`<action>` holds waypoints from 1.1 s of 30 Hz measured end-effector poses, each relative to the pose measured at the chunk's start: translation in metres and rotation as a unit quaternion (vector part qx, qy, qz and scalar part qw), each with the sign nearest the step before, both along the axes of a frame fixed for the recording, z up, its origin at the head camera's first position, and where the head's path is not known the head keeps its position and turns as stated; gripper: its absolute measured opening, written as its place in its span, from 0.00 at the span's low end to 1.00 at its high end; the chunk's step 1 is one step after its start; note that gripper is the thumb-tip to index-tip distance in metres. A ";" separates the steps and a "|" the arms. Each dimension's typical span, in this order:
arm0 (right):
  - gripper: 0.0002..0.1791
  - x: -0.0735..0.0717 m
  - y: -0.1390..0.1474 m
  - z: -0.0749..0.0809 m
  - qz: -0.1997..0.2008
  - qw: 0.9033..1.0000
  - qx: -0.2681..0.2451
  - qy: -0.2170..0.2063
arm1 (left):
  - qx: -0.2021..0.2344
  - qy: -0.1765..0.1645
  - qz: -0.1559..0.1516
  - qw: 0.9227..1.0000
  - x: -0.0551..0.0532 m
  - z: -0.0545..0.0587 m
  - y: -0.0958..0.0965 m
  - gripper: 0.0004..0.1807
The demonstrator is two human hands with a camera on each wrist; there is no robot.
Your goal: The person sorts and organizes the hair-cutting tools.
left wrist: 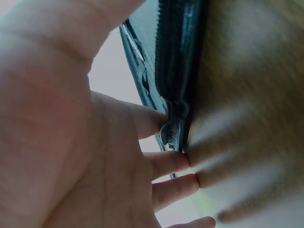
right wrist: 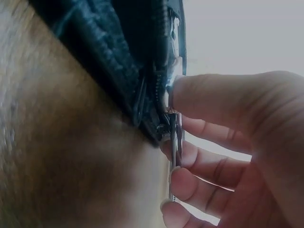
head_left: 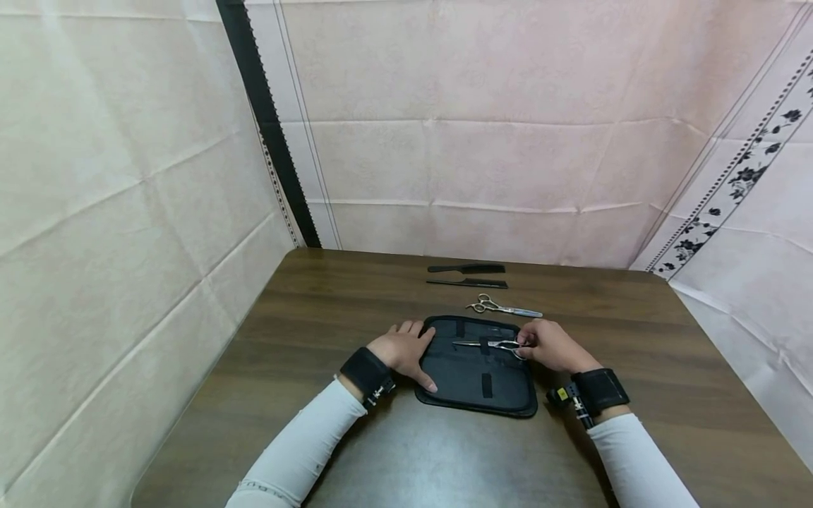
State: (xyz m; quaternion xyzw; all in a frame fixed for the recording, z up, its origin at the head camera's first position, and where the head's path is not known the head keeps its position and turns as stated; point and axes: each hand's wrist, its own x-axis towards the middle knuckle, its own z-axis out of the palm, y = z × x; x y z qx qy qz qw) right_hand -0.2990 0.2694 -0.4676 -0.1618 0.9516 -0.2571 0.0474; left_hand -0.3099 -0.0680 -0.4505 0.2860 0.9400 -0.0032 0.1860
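Observation:
A black zippered case (head_left: 454, 377) lies open and flat on the table, with elastic loops on its inner face. Across its upper part lies a pair of scissors (head_left: 502, 344), blades pointing left and passing at a loop. My right hand (head_left: 551, 346) pinches the scissors' finger rings at the case's right edge; the right wrist view shows the thumb against the metal handle (right wrist: 175, 88). With fingers spread, my left hand (head_left: 404, 351) rests on the left edge of the case. In the left wrist view, its fingers (left wrist: 171, 162) touch beside the zipper (left wrist: 164, 52).
Beyond the case lies a second pair of scissors (head_left: 508, 310), apparently thinning shears. Further back are two black combs, one broader (head_left: 476, 269) and one with a thin handle (head_left: 476, 283). The brown wooden table (head_left: 317, 310) meets patterned cloth hangings at its back and sides.

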 end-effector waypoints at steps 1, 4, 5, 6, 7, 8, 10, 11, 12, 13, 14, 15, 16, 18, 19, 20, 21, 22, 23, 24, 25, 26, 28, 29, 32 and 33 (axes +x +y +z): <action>0.06 0.000 -0.001 0.000 0.001 1.000 0.000 0.004 | -0.001 0.000 0.001 1.000 0.000 0.000 0.000 0.68; 0.07 0.000 -0.001 -0.001 0.003 1.000 0.001 0.016 | -0.001 0.003 0.002 1.000 0.000 -0.001 0.000 0.68; 0.07 0.000 -0.002 -0.002 0.000 1.000 0.000 0.017 | -0.001 0.004 0.002 1.000 0.000 -0.001 0.000 0.68; 0.07 0.000 -0.002 -0.002 0.000 1.000 -0.001 0.018 | -0.001 0.004 0.003 1.000 0.000 -0.001 -0.001 0.68; 0.06 0.000 -0.003 -0.002 0.000 1.000 -0.001 0.019 | -0.001 0.004 0.003 1.000 0.000 -0.001 -0.001 0.68; 0.06 0.001 -0.003 -0.002 0.001 1.000 0.000 0.021 | -0.001 0.003 0.004 1.000 0.000 -0.001 -0.001 0.68; 0.06 0.001 -0.004 -0.002 0.001 1.000 0.001 0.024 | -0.002 0.003 0.005 1.000 0.001 -0.001 -0.001 0.68; 0.06 0.001 -0.005 -0.002 0.000 1.000 0.001 0.024 | -0.002 0.003 0.005 1.000 0.001 -0.001 -0.002 0.68; 0.06 0.002 -0.005 -0.001 0.003 1.000 0.003 0.026 | -0.001 0.002 0.005 1.000 0.001 -0.001 -0.002 0.68; 0.06 0.002 -0.005 -0.001 0.003 1.000 0.004 0.028 | -0.001 0.002 0.005 1.000 0.001 -0.001 -0.002 0.68; 0.06 0.002 -0.006 -0.001 0.001 1.000 0.005 0.027 | 0.000 0.002 0.005 1.000 0.002 -0.001 -0.002 0.68; 0.06 0.002 -0.006 -0.001 -0.002 1.000 0.004 0.027 | 0.000 0.003 0.005 1.000 0.002 -0.001 -0.001 0.68; 0.05 0.003 -0.006 -0.001 -0.002 1.000 0.003 0.027 | 0.001 0.003 0.005 1.000 0.002 -0.001 -0.001 0.68; 0.05 0.003 -0.006 -0.001 -0.001 1.000 0.003 0.030 | 0.001 0.003 0.005 1.000 0.002 0.000 -0.001 0.68; 0.05 0.003 -0.006 -0.002 -0.002 1.000 0.002 0.031 | 0.000 0.003 0.005 1.000 0.002 0.000 -0.001 0.68; 0.05 0.003 -0.006 -0.002 -0.001 0.999 0.001 0.035 | 0.000 0.002 0.005 1.000 0.002 0.000 0.000 0.68; 0.05 0.003 -0.005 -0.003 0.000 0.999 -0.001 0.038 | 0.000 0.002 0.005 1.000 0.002 0.000 0.000 0.68; 0.05 0.003 -0.005 -0.003 0.002 0.999 -0.001 0.041 | 0.000 0.001 0.004 1.000 0.002 0.000 0.000 0.68; 0.05 0.003 -0.004 -0.004 0.002 0.999 -0.003 0.044 | 0.000 0.001 0.004 1.000 0.002 0.000 0.000 0.68; 0.05 0.003 -0.003 -0.004 0.003 0.999 -0.004 0.046 | 0.000 0.001 0.003 1.000 0.002 0.001 0.000 0.68; 0.05 0.003 -0.003 -0.004 0.003 0.999 -0.006 0.047 | 0.000 0.001 0.003 1.000 0.002 0.001 0.001 0.68; 0.05 0.003 -0.003 -0.004 0.004 0.999 -0.007 0.048 | 0.000 0.001 0.002 1.000 0.002 0.001 0.001 0.68; 0.04 0.003 -0.002 -0.005 0.004 0.999 -0.009 0.049 | 0.000 0.002 0.002 1.000 0.002 0.000 0.001 0.68; 0.04 0.003 -0.002 -0.005 0.005 0.999 -0.010 0.050 | 0.000 0.003 0.001 1.000 0.002 0.000 0.001 0.68; 0.04 0.003 -0.003 -0.005 0.009 0.998 -0.011 0.054 | 0.001 0.003 0.001 1.000 0.002 0.000 0.001 0.68; 0.04 0.003 -0.004 -0.004 0.010 0.998 -0.010 0.054 | 0.001 0.003 0.002 1.000 0.002 0.000 0.001 0.68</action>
